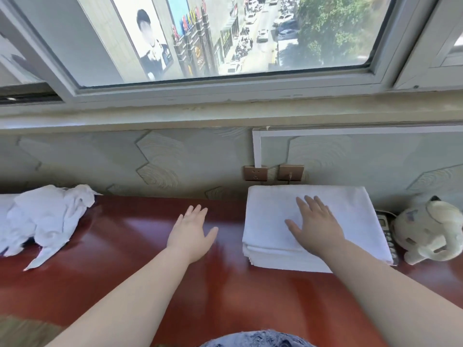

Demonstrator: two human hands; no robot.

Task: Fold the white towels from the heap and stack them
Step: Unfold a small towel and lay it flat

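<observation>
A stack of folded white towels [350, 211] lies on the red-brown table [225, 284] at the right, against the wall. My right hand [317, 226] rests flat on top of the stack with its fingers spread. Left of the stack, my left hand [191, 234] is over the bare table with its fingers straight, holding nothing. A heap of crumpled white towels [47, 216] sits at the table's far left, well apart from both hands.
A cream plush toy [431, 229] lies right of the stack, with a dark telephone [387, 231] wedged between them. Two wall sockets [274, 172] sit just behind the stack. A window sill and window run above the wall.
</observation>
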